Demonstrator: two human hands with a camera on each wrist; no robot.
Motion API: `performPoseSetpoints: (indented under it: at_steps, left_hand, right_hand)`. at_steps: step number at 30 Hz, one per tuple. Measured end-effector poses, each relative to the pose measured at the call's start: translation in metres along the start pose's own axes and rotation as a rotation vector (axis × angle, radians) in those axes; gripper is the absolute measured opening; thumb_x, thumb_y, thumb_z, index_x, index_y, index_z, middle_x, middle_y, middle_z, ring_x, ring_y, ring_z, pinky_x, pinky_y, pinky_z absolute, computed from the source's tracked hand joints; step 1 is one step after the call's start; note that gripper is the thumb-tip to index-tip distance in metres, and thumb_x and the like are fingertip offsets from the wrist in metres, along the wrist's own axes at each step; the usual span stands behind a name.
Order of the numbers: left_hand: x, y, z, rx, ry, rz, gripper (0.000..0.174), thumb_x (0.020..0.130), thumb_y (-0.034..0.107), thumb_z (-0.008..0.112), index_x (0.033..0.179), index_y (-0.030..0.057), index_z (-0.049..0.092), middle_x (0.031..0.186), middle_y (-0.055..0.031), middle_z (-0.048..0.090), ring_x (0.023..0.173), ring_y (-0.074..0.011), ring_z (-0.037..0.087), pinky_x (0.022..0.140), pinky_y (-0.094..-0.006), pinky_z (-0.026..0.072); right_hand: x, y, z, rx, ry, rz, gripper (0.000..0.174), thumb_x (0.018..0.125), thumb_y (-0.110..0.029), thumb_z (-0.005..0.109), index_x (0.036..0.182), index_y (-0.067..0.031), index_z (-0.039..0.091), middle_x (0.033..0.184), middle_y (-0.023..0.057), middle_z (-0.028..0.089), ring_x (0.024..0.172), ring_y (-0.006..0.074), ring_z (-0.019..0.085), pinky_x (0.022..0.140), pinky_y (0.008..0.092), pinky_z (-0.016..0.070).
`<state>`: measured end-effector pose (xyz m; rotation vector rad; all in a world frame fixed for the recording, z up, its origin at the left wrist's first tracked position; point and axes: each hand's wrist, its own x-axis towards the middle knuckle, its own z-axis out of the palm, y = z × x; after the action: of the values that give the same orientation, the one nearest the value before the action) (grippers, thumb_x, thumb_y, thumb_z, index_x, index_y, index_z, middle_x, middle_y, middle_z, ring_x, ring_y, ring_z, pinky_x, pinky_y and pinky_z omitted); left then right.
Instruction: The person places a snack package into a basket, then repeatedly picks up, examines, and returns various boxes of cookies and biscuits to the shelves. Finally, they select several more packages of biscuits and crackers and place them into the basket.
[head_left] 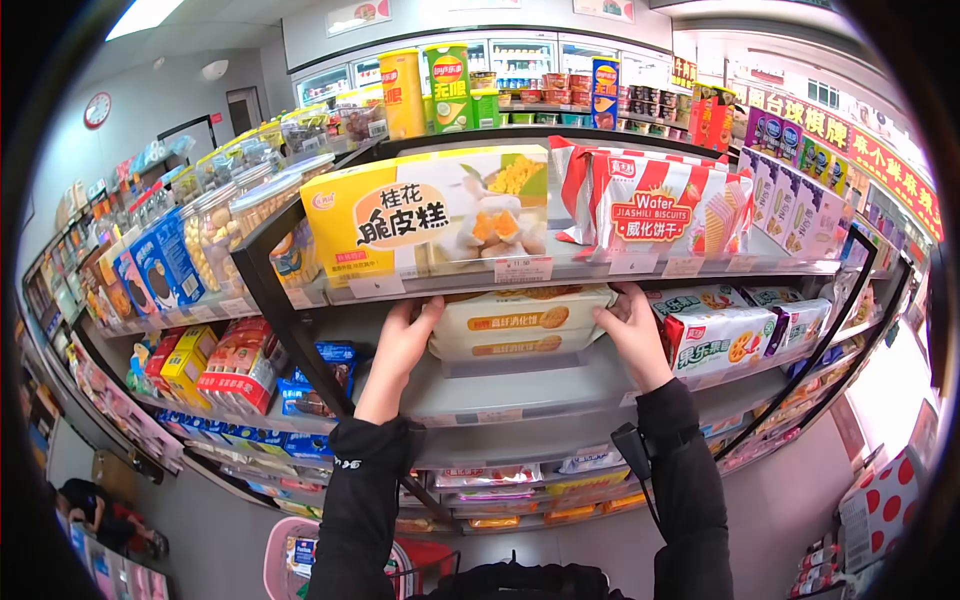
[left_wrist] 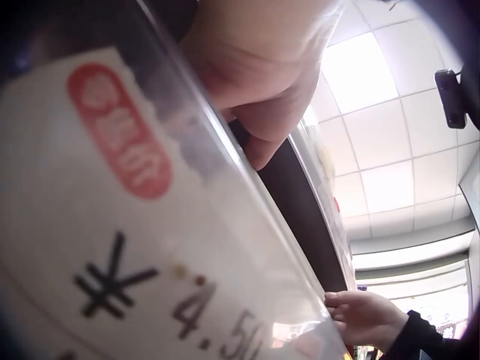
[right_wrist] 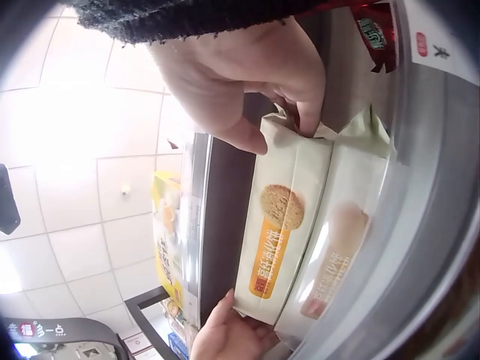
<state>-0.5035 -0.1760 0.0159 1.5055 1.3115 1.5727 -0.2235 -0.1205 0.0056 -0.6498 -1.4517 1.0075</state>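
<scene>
Biscuit packs (head_left: 520, 322), two of them, lie stacked one on the other on the shelf (head_left: 560, 385) directly below the yellow box (head_left: 425, 215). Each pack is cream, with an orange band of Chinese writing and a picture of one round biscuit. The right wrist view shows both packs (right_wrist: 289, 225) side by side.

The left hand (head_left: 400, 345) is at the packs' end under the yellow box's left half, its fingers (head_left: 428, 310) curled round that end and clamped on it. The right hand (head_left: 632, 335) is at the other end, below the yellow box's right edge. In the right wrist view its fingers (right_wrist: 300, 82) and thumb are together, pinching the crimped seal of one pack.

The single yellow box reads 桂花脆皮糕 in large black characters.

Just right of it lie red and white wafer packs (head_left: 660, 205), at least two, printed "Wafer JIASHILI BISCUITS" and 威化饼干.

Above and behind the yellow box stand three tall canisters (head_left: 448, 88): one yellow, one green reading 无限, and one blue.

One price tag (left_wrist: 112, 247) fills the left wrist view. It has a red oval mark and reads "¥ 4.5", with the rest cut off.
</scene>
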Motion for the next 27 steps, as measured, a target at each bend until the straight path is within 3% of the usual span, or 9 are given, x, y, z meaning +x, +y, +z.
performPoseSetpoints:
  at_steps: [2, 12, 15, 17, 20, 23, 24, 26, 27]
  left_hand:
    - [0.004, -0.007, 0.002, -0.008, 0.048, 0.117, 0.043, 0.082, 0.028, 0.055, 0.108, -0.0053, 0.049, 0.102, -0.0108, 0.055, 0.093, -0.0152, 0.048, 0.083, -0.0258, 0.0356]
    - [-0.003, 0.003, 0.007, 0.022, 0.093, 0.07, 0.043, 0.081, 0.03, 0.056, 0.105, -0.0047, 0.05, 0.094, -0.0077, 0.057, 0.08, -0.0111, 0.046, 0.072, -0.0241, 0.0376]
    - [-0.006, -0.003, 0.001, 0.105, 0.068, 0.056, 0.046, 0.08, 0.03, 0.057, 0.109, -0.005, 0.047, 0.098, -0.0129, 0.056, 0.087, -0.0182, 0.049, 0.078, -0.0273, 0.0382]
    - [-0.02, -0.013, -0.002, 0.522, 0.264, 0.248, 0.05, 0.079, 0.028, 0.058, 0.114, -0.0049, 0.043, 0.107, -0.0192, 0.051, 0.099, -0.028, 0.048, 0.086, -0.0318, 0.0366]
    - [-0.064, 0.009, -0.004, 0.624, 0.299, 0.365, 0.048, 0.078, 0.018, 0.059, 0.118, -0.001, 0.042, 0.118, -0.0154, 0.044, 0.106, -0.0248, 0.045, 0.089, -0.0334, 0.0359]
    - [-0.111, 0.014, -0.008, 0.4, 0.179, 0.38, 0.029, 0.072, 0.002, 0.057, 0.101, -0.0008, 0.053, 0.096, -0.0116, 0.054, 0.085, -0.0203, 0.054, 0.075, -0.0282, 0.0422]
    - [-0.129, 0.014, -0.008, 0.31, 0.082, 0.254, 0.026, 0.072, 0.001, 0.056, 0.098, -0.0006, 0.054, 0.092, -0.0096, 0.056, 0.079, -0.0193, 0.056, 0.072, -0.0274, 0.0436]
    - [-0.151, 0.016, -0.009, 0.211, -0.241, 0.056, 0.031, 0.073, 0.004, 0.058, 0.104, 0.0009, 0.053, 0.095, -0.0099, 0.056, 0.079, -0.0167, 0.056, 0.072, -0.0266, 0.0438]
    - [-0.155, 0.013, -0.007, 0.249, -0.397, 0.017, 0.04, 0.076, 0.012, 0.059, 0.112, 0.0, 0.048, 0.098, -0.0142, 0.055, 0.084, -0.0226, 0.056, 0.075, -0.0297, 0.0437]
  right_hand:
    - [0.001, -0.002, 0.001, -0.006, 0.002, 0.008, 0.049, 0.074, 0.0, 0.055, 0.116, 0.0044, 0.031, 0.104, 0.0129, 0.05, 0.091, 0.0166, 0.052, 0.078, 0.0269, 0.0411]
    - [0.008, -0.004, -0.002, -0.005, -0.02, 0.04, 0.047, 0.074, -0.001, 0.055, 0.115, 0.0037, 0.033, 0.102, 0.0139, 0.05, 0.093, 0.0181, 0.052, 0.079, 0.0274, 0.0412]
    - [0.0, 0.001, -0.009, -0.043, 0.005, 0.013, 0.048, 0.075, -0.001, 0.055, 0.117, 0.0033, 0.032, 0.104, 0.0151, 0.049, 0.095, 0.0202, 0.051, 0.082, 0.0288, 0.0412]
    - [-0.019, -0.004, -0.011, -0.186, 0.086, -0.077, 0.053, 0.075, -0.002, 0.055, 0.121, 0.0026, 0.03, 0.107, 0.0172, 0.047, 0.099, 0.0221, 0.049, 0.086, 0.0297, 0.0402]
    - [-0.064, -0.025, -0.009, -0.453, 0.106, -0.26, 0.047, 0.075, -0.002, 0.055, 0.118, 0.0015, 0.036, 0.107, 0.014, 0.048, 0.095, 0.0189, 0.05, 0.08, 0.0276, 0.0418]
    - [-0.11, -0.043, -0.019, -0.367, -0.181, 0.026, 0.038, 0.076, -0.005, 0.058, 0.112, -0.0004, 0.046, 0.1, 0.0092, 0.054, 0.082, 0.0146, 0.055, 0.07, 0.0253, 0.0437]
    - [-0.118, -0.039, -0.026, -0.347, -0.318, 0.117, 0.035, 0.076, -0.007, 0.058, 0.109, -0.0009, 0.048, 0.097, 0.0083, 0.056, 0.079, 0.0134, 0.055, 0.069, 0.0253, 0.0441]
    - [-0.13, -0.029, -0.034, -0.327, -0.536, 0.293, 0.031, 0.077, -0.014, 0.059, 0.105, -0.0021, 0.052, 0.092, 0.0085, 0.058, 0.077, 0.0127, 0.056, 0.068, 0.026, 0.0446]
    - [-0.13, -0.017, -0.038, -0.405, -0.638, 0.282, 0.031, 0.077, -0.015, 0.059, 0.104, -0.002, 0.053, 0.093, 0.0119, 0.058, 0.078, 0.0162, 0.058, 0.069, 0.0279, 0.0451]
